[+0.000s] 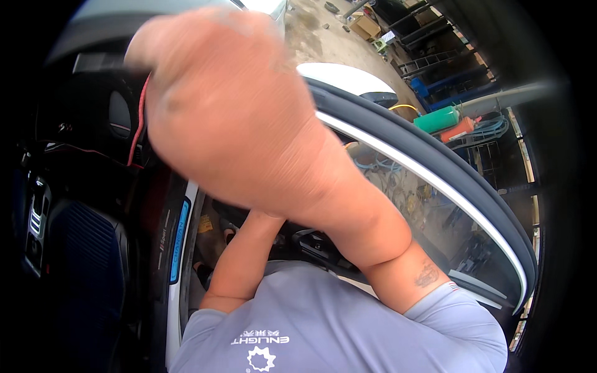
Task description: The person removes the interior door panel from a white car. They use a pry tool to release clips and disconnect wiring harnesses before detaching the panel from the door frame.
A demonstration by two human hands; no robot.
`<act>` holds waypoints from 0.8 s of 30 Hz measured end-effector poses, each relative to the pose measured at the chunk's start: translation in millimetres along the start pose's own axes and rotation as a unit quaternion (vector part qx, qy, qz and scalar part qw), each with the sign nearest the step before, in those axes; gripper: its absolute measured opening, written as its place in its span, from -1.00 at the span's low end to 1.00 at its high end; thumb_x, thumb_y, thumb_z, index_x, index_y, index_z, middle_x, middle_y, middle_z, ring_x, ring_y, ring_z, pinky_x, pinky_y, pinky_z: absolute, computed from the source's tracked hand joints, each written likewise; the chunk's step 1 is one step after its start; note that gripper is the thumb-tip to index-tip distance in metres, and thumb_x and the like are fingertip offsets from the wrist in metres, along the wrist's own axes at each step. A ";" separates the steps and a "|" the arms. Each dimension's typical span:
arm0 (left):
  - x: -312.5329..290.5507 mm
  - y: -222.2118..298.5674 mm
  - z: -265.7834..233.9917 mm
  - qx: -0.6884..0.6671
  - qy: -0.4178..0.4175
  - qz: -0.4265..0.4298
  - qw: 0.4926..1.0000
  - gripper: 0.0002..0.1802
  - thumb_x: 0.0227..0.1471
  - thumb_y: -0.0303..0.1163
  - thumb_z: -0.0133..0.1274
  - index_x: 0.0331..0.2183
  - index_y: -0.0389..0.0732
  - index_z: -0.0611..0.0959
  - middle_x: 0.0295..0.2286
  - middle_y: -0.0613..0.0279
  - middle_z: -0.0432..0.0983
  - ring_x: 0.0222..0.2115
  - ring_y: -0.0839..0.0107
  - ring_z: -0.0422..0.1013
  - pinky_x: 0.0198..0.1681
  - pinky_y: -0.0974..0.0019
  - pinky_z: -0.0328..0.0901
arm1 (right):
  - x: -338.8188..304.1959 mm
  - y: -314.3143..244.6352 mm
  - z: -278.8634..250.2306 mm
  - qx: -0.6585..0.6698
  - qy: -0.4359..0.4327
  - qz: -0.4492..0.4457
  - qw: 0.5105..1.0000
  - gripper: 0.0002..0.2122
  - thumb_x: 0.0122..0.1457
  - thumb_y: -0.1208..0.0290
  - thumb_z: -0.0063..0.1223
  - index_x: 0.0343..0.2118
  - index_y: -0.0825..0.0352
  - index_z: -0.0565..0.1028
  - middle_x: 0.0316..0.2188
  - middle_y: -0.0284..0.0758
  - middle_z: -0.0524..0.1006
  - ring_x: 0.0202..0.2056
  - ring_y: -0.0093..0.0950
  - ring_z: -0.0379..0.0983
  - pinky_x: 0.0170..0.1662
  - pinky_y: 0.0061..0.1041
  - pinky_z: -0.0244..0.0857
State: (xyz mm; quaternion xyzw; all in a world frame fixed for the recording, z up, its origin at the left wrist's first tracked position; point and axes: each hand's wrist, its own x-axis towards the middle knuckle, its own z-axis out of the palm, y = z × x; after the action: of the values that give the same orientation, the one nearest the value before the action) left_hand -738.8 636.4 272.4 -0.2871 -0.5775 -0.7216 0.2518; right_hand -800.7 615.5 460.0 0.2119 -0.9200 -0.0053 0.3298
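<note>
My right hand [217, 93] is raised very close to the camera and fills the upper middle. It is blurred, and its fingers are turned away or smeared, so I cannot make out whether it holds anything. The right forearm [348, 199] crosses in front of my left forearm [242, 258], whose hand is hidden behind it. Around the arms are an open car door [429, 155] with a white-edged window frame, and the car's door sill with a blue strip [180, 241].
Left of the sill is a dark car seat [87, 248] with a blue striped middle. Beyond the door are a green cylinder [436, 120], an orange-red one [459, 129] and coiled blue hoses [491, 127]. A cardboard box [365, 27] stands on the floor farther off.
</note>
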 end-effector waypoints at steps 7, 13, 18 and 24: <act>6.4 -8.6 16.7 -0.103 0.050 0.059 0.992 -0.49 -0.23 -0.52 0.33 -0.13 -0.24 0.59 -0.19 0.09 0.44 -0.19 0.09 0.37 -0.11 0.08 0.29 | -8.5 -2.6 0.4 0.027 0.083 0.042 0.995 -0.94 -0.15 0.57 0.08 -0.68 0.31 0.49 -0.64 -0.11 0.52 -0.55 -0.13 0.54 -0.46 -0.27 0.43; 24.3 -2.0 8.1 -0.188 0.043 0.039 0.980 -0.47 -0.32 -0.60 0.32 -0.17 -0.24 0.59 -0.23 0.13 0.42 -0.22 0.12 0.36 -0.12 0.11 0.31 | -8.3 -1.1 0.1 0.200 0.041 0.156 0.966 -0.88 -0.08 0.67 0.05 -0.47 0.44 0.60 -0.57 -0.04 0.57 -0.54 -0.15 0.54 -0.44 -0.36 0.45; -0.7 -10.2 10.2 -0.072 0.030 0.018 0.997 -0.45 -0.41 -0.66 0.29 -0.20 -0.25 0.59 -0.24 0.13 0.41 -0.21 0.12 0.37 -0.10 0.10 0.33 | -4.9 7.1 9.6 0.242 0.134 0.157 0.948 -0.79 0.10 0.61 0.02 -0.20 0.46 0.58 -0.51 -0.25 0.60 -0.52 -0.40 0.50 -0.42 -0.54 0.33; -39.8 -3.5 -25.1 0.070 0.006 0.067 0.995 -0.60 -0.31 -0.72 0.28 -0.34 -0.23 0.55 -0.34 0.12 0.46 -0.32 0.12 0.39 -0.18 0.14 0.32 | 12.2 -10.4 -48.6 0.421 0.170 0.429 0.781 -0.70 0.11 0.65 0.00 -0.09 0.65 0.42 -0.64 -0.41 0.43 -0.69 -0.67 0.28 -0.63 -0.68 0.12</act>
State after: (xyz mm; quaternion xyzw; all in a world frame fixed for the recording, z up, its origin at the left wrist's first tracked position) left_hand -716.1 613.9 237.6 -0.3029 -0.6047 -0.6623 0.3225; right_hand -775.5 607.6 503.8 -0.0892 -0.7557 0.5603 0.3271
